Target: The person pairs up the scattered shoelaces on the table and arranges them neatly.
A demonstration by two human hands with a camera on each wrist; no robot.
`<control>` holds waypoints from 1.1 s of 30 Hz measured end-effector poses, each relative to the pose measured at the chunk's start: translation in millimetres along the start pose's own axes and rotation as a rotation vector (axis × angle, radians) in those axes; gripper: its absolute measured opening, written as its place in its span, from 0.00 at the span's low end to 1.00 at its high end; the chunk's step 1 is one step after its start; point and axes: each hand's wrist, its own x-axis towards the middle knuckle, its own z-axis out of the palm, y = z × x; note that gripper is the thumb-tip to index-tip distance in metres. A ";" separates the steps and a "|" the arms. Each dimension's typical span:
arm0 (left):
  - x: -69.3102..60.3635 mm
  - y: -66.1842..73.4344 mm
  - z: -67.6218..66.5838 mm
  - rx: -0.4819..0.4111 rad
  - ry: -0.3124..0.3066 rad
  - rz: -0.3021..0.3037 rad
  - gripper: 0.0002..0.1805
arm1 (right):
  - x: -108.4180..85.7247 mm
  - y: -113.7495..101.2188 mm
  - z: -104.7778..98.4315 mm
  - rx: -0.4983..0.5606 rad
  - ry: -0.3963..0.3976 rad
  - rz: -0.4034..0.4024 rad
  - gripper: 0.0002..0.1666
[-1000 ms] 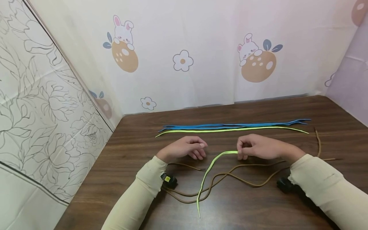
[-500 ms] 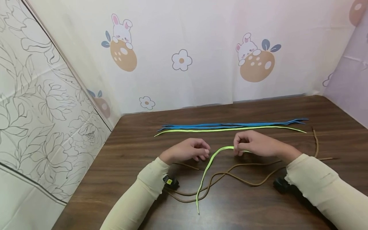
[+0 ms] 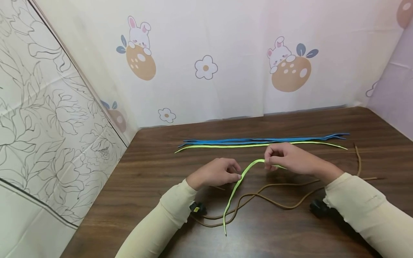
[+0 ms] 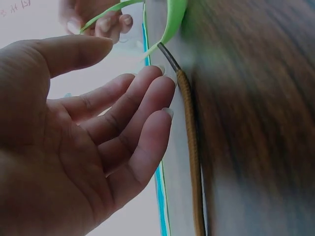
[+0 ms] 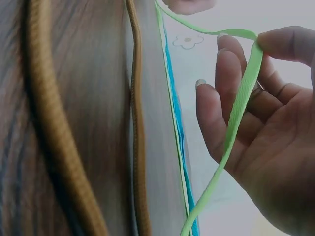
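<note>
From my remote seat: right hand (image 3: 288, 157) pinches the green lace (image 3: 238, 184), long axis arching leftward, then down toward the wearer. Left hand (image 3: 217, 173), fingers loosely parted, lies beside that drop, nearer its end; contact I can't confirm.

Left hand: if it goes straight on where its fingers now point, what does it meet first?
Most likely the raised yellow-green lace, pinched by the right hand; whether the left hand touches it is unclear.
</note>
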 end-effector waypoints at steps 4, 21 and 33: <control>-0.3 1.1 1.9 -0.011 -0.015 0.005 0.16 | 0.2 -4.7 1.2 0.011 -0.005 -0.011 0.08; 2.3 3.8 8.7 -0.210 -0.013 0.127 0.23 | -1.0 -11.4 7.1 0.027 0.012 -0.018 0.08; 3.0 4.4 5.6 -0.135 0.037 0.180 0.27 | -0.6 -4.6 2.0 0.002 0.036 0.012 0.11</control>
